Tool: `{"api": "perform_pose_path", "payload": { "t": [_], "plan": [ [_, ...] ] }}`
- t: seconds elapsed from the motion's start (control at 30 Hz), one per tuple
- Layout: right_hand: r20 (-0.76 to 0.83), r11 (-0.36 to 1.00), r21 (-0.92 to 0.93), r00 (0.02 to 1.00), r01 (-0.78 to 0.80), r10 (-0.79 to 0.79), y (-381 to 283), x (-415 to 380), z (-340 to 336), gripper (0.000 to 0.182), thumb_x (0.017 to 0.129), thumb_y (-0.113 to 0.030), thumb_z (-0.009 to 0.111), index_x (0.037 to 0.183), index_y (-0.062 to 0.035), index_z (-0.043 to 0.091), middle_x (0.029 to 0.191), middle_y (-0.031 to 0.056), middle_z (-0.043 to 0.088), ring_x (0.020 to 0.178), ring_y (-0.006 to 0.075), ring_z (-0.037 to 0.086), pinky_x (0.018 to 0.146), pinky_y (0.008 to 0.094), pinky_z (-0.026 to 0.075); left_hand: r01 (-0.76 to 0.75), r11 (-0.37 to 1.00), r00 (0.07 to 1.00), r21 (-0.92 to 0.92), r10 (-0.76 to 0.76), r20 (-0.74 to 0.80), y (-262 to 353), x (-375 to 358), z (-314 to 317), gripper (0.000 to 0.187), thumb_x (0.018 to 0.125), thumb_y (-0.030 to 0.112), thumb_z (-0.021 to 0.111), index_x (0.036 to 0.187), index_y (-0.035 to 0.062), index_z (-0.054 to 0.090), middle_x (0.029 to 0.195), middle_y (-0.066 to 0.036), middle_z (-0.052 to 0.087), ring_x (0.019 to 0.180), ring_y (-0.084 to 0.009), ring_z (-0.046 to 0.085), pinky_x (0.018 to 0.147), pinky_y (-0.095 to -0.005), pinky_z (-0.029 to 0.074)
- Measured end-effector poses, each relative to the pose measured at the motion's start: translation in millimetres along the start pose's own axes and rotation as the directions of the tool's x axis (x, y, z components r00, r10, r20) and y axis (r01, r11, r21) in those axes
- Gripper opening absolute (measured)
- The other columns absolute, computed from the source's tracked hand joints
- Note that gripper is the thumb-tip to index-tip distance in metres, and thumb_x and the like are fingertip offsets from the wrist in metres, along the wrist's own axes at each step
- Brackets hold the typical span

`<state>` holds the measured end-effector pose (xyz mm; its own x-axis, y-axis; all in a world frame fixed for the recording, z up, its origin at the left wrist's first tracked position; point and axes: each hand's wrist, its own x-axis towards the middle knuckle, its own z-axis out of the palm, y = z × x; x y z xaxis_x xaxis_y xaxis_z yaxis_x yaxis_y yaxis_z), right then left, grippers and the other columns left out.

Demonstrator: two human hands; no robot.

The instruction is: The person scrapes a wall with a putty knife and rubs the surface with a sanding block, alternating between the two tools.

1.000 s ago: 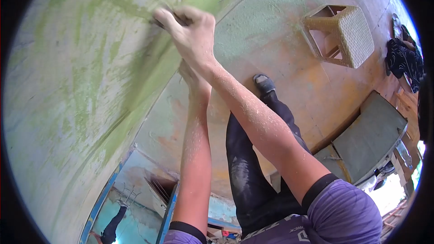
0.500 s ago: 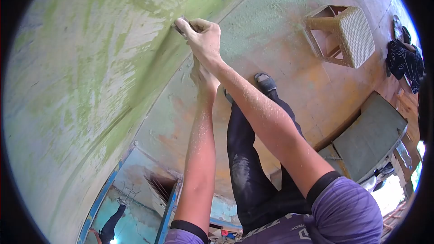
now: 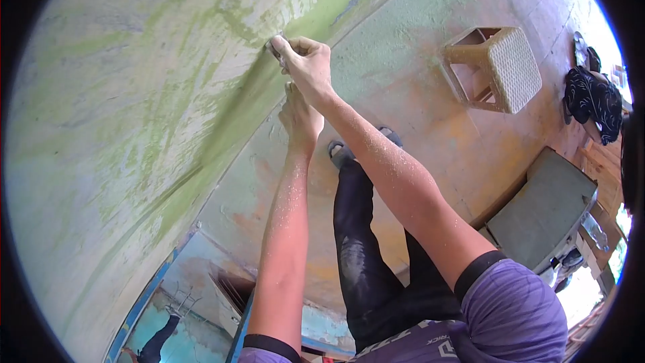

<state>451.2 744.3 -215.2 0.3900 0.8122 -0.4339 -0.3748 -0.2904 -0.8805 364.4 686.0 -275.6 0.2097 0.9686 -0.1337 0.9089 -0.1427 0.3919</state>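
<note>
My right hand (image 3: 309,66) is closed in a pinch, thumb forward, against the green-and-white wall (image 3: 134,94). Between its fingers is a small, thin, dark flat piece (image 3: 274,48), like a scraper blade, mostly hidden by the fingers. Just below, my left hand (image 3: 302,119) has its fingers curled near the wall, close under the right hand. What it holds, if anything, is hidden. Pale dust and flakes cover both forearms. On the wall, green paint shows in streaks among pale patches.
A woven-pattern plastic stool (image 3: 514,70) stands on the stained floor (image 3: 430,134) to the right. Dark patterned cloth (image 3: 592,104) lies beyond it. A grey panel-topped piece (image 3: 544,208) is at lower right. My sandalled foot (image 3: 340,152) is near the wall's base.
Both hands appear slightly lower in view, still at the wall, as the whole view has shifted. The left hand shows more clearly below the right, and more of my left sandal is visible.
</note>
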Motion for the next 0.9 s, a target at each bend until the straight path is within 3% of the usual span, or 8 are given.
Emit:
{"api": "perform_pose_path", "payload": {
  "t": [0.1,0.3,0.47,0.5,0.7,0.77,0.87,0.9],
  "plan": [
    [0.037,0.994,-0.094,0.998,0.054,-0.05,-16.7,6.2,-6.5,0.033,0.085,-0.03,0.076,0.088,0.0026,0.078,0.073,0.0083,0.072,0.065,0.0121,0.064,0.064,0.0286,0.052,-0.155,0.988,0.964,-0.001,0.151,-0.219,-4.5,3.0,1.2,0.035,0.091,0.028,0.065,0.112,0.0023,0.054,0.105,-0.021,0.065,0.082,-0.0435,0.067,0.068,-0.053,0.054],
    [-0.055,0.962,0.071,0.964,0.263,-0.259,-68.1,-8.3,3.6,0.04,0.086,-0.036,0.077,0.084,0.0039,0.076,0.072,0.0081,0.072,0.063,0.011,0.062,0.063,0.0278,0.052,-0.137,0.982,0.977,0.13,0.155,-0.146,22.8,24.9,-33.7,0.028,0.091,0.025,0.063,0.108,0.0031,0.057,0.105,-0.018,0.066,0.075,-0.0393,0.069,0.065,-0.0501,0.055],
    [-0.027,0.995,0.091,0.999,-0.043,0.046,15.5,14.5,-5.6,0.044,0.088,-0.041,0.077,0.075,0.0002,0.071,0.062,0.0004,0.06,0.057,0.0067,0.054,0.053,0.0252,0.045,0.107,0.978,0.975,0.181,-0.139,0.173,6.5,6.3,-11.9,0.032,0.094,0.029,0.061,0.111,0.0022,0.058,0.109,-0.02,0.067,0.096,-0.042,0.067,0.078,-0.0524,0.053],
    [-0.028,0.996,0.091,0.999,-0.017,0.02,6.8,15.8,-4.0,0.045,0.089,-0.042,0.077,0.075,0.0,0.071,0.062,0.0003,0.06,0.056,0.0067,0.054,0.053,0.0249,0.045,-0.024,0.965,0.998,0.262,0.007,0.064,-0.4,4.1,-9.1,0.024,0.095,0.026,0.057,0.105,0.0041,0.058,0.103,-0.018,0.066,0.08,-0.0375,0.07,0.069,-0.0496,0.057],
    [-0.018,0.975,0.188,0.993,0.121,-0.12,-109.9,-12.4,-7.5,0.041,0.09,-0.036,0.075,0.083,0.0042,0.074,0.068,0.0038,0.066,0.064,0.0074,0.058,0.063,0.0253,0.049,-0.09,0.991,0.992,0.096,0.097,-0.076,66.3,22.2,-104.5,0.028,0.097,0.026,0.055,0.113,0.0042,0.056,0.107,-0.02,0.065,0.082,-0.0407,0.069,0.069,-0.0525,0.055],
    [0.093,0.98,0.068,0.977,0.186,-0.191,-141.2,-33.7,-5.5,0.039,0.09,-0.033,0.075,0.091,0.0057,0.073,0.075,0.0059,0.069,0.068,0.0087,0.061,0.066,0.028,0.051,-0.211,0.972,0.944,0.099,0.229,-0.236,65.2,16.9,-112.7,0.033,0.097,0.027,0.055,0.121,0.0034,0.054,0.108,-0.02,0.064,0.082,-0.0408,0.068,0.067,-0.0534,0.054],
    [0.081,0.901,-0.062,0.902,0.429,-0.424,-150.9,-85.1,-9.2,0.039,0.088,-0.035,0.077,0.092,0.0027,0.065,0.069,0.0124,0.057,0.073,0.011,0.059,0.066,0.0341,0.05,-0.134,0.939,0.99,-0.316,0.112,-0.088,73.2,-43.8,-142.1,0.044,0.096,0.033,0.058,0.129,0.004,0.052,0.11,-0.025,0.065,0.098,-0.048,0.06,0.08,-0.0554,0.045],
    [0.177,0.852,-0.22,0.879,0.475,-0.444,-139.6,-106.0,-26.7,0.044,0.086,-0.031,0.078,0.108,0.0023,0.06,0.078,0.0201,0.057,0.077,0.021,0.062,0.069,0.038,0.05,-0.247,0.926,0.965,-0.286,0.21,-0.155,75.5,-75.3,-146.2,0.044,0.096,0.03,0.059,0.131,0.0035,0.051,0.105,-0.024,0.066,0.098,-0.0472,0.061,0.081,-0.0545,0.046]
  ]
}}
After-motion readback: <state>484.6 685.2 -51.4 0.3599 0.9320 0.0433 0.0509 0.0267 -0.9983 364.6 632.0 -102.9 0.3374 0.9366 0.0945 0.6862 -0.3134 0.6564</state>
